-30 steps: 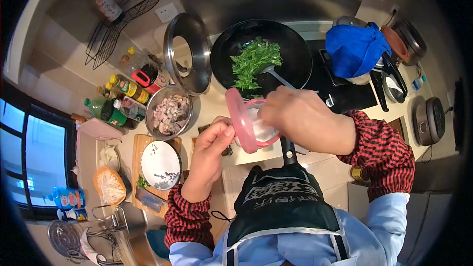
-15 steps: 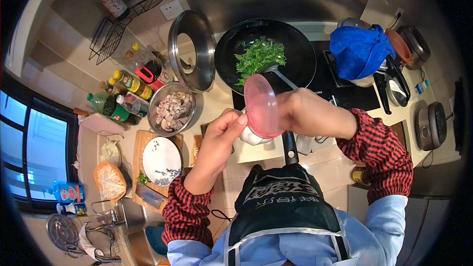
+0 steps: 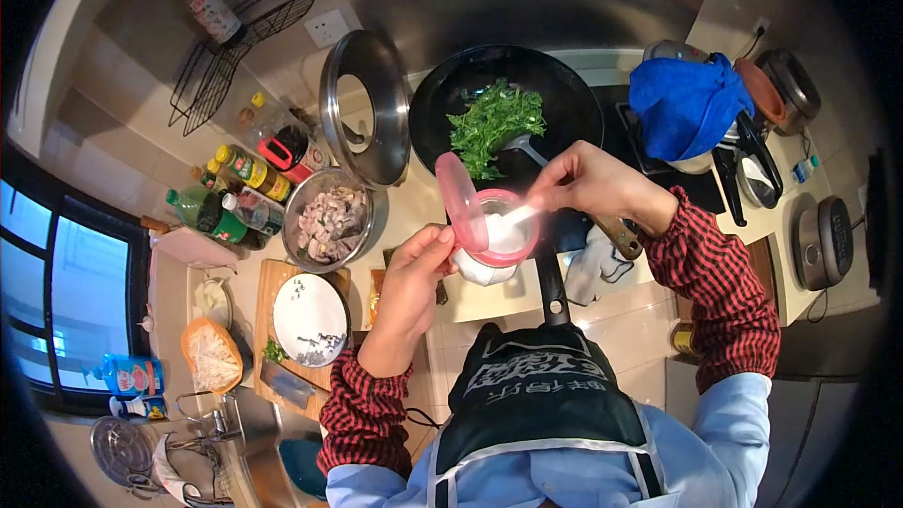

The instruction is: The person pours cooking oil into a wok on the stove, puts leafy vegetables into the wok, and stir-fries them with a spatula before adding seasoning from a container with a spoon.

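My left hand [image 3: 406,282] grips a small jar [image 3: 484,272] with a pink rim, its pink lid [image 3: 458,196] flipped up toward the left. White grains fill much of the jar. Between thumb and fingers of my right hand [image 3: 597,186] is a white spoon [image 3: 516,217], its bowl end down in the jar's mouth. Just beyond both hands sits a black wok [image 3: 574,99] holding chopped leafy greens [image 3: 497,127]. A spatula [image 3: 520,143] rests in the wok, its wooden handle [image 3: 617,237] passing beneath my right hand.
Left of the wok stand a wok lid [image 3: 390,136], a steel bowl [image 3: 364,190] of raw meat pieces and several bottles [image 3: 249,169]. A white plate [image 3: 306,306] lies on the cutting board [image 3: 271,287], near a knife [image 3: 290,383]. To the right, a blue cloth [image 3: 682,103] covers a pot.
My right hand has moved up and right from behind the lid, and the spoon now shows in the jar. The lid has swung left, leaving the white grains visible.
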Demonstrator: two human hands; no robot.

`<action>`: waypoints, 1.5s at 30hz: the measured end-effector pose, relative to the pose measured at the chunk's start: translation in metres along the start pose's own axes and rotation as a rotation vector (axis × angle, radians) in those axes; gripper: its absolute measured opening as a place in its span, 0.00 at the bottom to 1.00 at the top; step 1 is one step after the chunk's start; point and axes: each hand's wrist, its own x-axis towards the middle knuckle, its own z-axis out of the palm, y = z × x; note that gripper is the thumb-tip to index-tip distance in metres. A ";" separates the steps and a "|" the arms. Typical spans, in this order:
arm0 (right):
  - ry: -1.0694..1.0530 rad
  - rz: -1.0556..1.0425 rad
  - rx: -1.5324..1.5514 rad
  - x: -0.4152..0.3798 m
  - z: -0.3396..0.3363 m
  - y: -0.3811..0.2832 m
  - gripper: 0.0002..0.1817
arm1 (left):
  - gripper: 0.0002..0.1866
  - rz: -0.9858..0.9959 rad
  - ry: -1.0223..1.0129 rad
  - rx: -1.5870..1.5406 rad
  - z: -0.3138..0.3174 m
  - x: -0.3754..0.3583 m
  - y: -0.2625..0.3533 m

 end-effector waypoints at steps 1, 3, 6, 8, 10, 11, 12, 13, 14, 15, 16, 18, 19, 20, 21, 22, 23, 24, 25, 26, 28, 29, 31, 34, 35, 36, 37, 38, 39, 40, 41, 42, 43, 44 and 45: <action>0.016 -0.014 -0.017 0.001 -0.001 0.000 0.07 | 0.08 -0.006 0.015 -0.012 -0.001 0.002 -0.001; 0.050 -0.072 -0.073 0.002 -0.002 -0.001 0.06 | 0.08 -0.010 0.029 -0.026 -0.003 0.005 -0.001; 0.109 -0.137 -0.162 0.001 -0.004 0.000 0.06 | 0.08 0.021 0.019 -0.048 -0.004 0.010 0.000; 0.133 -0.143 -0.194 0.001 -0.004 0.003 0.06 | 0.08 0.044 0.036 -0.051 -0.002 0.012 0.002; 0.145 -0.146 -0.101 0.003 -0.003 0.009 0.06 | 0.08 0.034 0.044 -0.041 -0.003 0.017 0.002; 0.144 -0.145 -0.102 0.005 -0.003 0.012 0.06 | 0.08 0.024 0.052 -0.030 -0.004 0.018 0.002; 0.137 -0.110 -0.035 0.006 -0.003 0.014 0.07 | 0.08 0.024 0.052 -0.031 -0.004 0.020 0.001; 0.131 -0.074 0.032 0.007 -0.003 0.014 0.07 | 0.08 0.033 0.044 -0.026 -0.005 0.021 0.001; 0.130 -0.073 0.031 0.008 -0.004 0.013 0.07 | 0.08 0.042 0.036 -0.021 -0.005 0.022 0.000; 0.115 -0.005 0.056 0.007 -0.004 0.009 0.07 | 0.08 0.042 0.037 -0.022 -0.007 0.023 -0.001; 0.103 0.064 0.079 0.007 -0.006 0.007 0.07 | 0.08 0.045 0.022 -0.046 -0.009 0.024 -0.003; 0.127 0.113 0.124 0.011 -0.012 0.009 0.06 | 0.09 0.049 0.004 -0.073 -0.012 0.023 -0.003; 0.147 0.161 0.167 0.014 -0.018 0.011 0.05 | 0.08 0.053 0.042 -0.098 -0.013 0.021 -0.002; 0.167 0.130 0.181 0.021 -0.026 0.017 0.05 | 0.08 0.057 0.080 -0.124 -0.014 0.019 -0.002; 0.224 0.110 0.156 0.029 -0.035 0.020 0.05 | 0.08 0.079 0.102 -0.147 -0.020 0.017 -0.003; 0.281 0.088 0.130 0.038 -0.046 0.022 0.05 | 0.08 0.081 0.100 -0.153 -0.028 0.013 -0.004; 0.323 0.082 0.122 0.049 -0.058 0.028 0.07 | 0.08 0.102 0.152 -0.184 -0.036 0.007 -0.007; 0.364 0.074 0.113 0.060 -0.070 0.032 0.08 | 0.09 0.123 0.204 -0.214 -0.044 0.002 -0.009; 0.407 0.093 0.076 0.068 -0.078 0.031 0.09 | 0.09 0.151 0.245 -0.194 -0.050 -0.005 -0.009; 0.422 0.086 0.076 0.078 -0.086 0.035 0.10 | 0.09 0.178 0.287 -0.174 -0.057 -0.012 -0.009; 0.473 0.113 0.032 0.095 -0.093 0.040 0.10 | 0.10 0.217 0.287 -0.219 -0.071 -0.024 -0.012; 0.464 0.118 0.024 0.102 -0.095 0.043 0.10 | 0.13 0.233 0.353 -0.192 -0.074 -0.031 -0.011; 0.460 0.087 0.019 0.112 -0.096 0.047 0.10 | 0.16 0.273 0.406 -0.150 -0.082 -0.042 -0.009; 0.473 0.047 0.029 0.127 -0.097 0.049 0.10 | 0.16 0.305 0.473 -0.171 -0.087 -0.055 -0.006; 0.478 0.073 0.044 0.130 -0.097 0.050 0.09 | 0.16 0.309 0.481 -0.185 -0.090 -0.059 -0.007; 0.468 0.074 0.040 0.132 -0.099 0.049 0.09 | 0.16 0.309 0.490 -0.190 -0.090 -0.062 -0.007; 0.498 0.062 0.038 0.135 -0.102 0.047 0.09 | 0.15 0.322 0.479 -0.202 -0.090 -0.063 -0.005; 0.528 0.049 0.035 0.138 -0.105 0.045 0.09 | 0.14 0.336 0.467 -0.213 -0.090 -0.064 -0.004; 0.532 0.061 0.036 0.140 -0.105 0.044 0.08 | 0.14 0.338 0.473 -0.216 -0.091 -0.065 -0.004; 0.527 0.060 0.034 0.143 -0.112 0.046 0.08 | 0.14 0.326 0.470 -0.217 -0.091 -0.065 -0.005; 0.556 0.031 0.030 0.146 -0.121 0.049 0.08 | 0.14 0.314 0.467 -0.218 -0.091 -0.065 -0.006; 0.584 0.002 0.025 0.149 -0.127 0.052 0.08 | 0.14 0.316 0.472 -0.220 -0.091 -0.064 -0.007; 0.615 0.084 -0.055 0.145 -0.127 0.045 0.07 | 0.13 0.303 0.473 -0.212 -0.091 -0.063 -0.007; 0.618 0.084 -0.054 0.144 -0.130 0.046 0.07 | 0.13 0.290 0.474 -0.203 -0.091 -0.061 -0.006; 0.651 0.076 -0.076 0.140 -0.136 0.048 0.08 | 0.13 0.290 0.472 -0.202 -0.091 -0.060 -0.006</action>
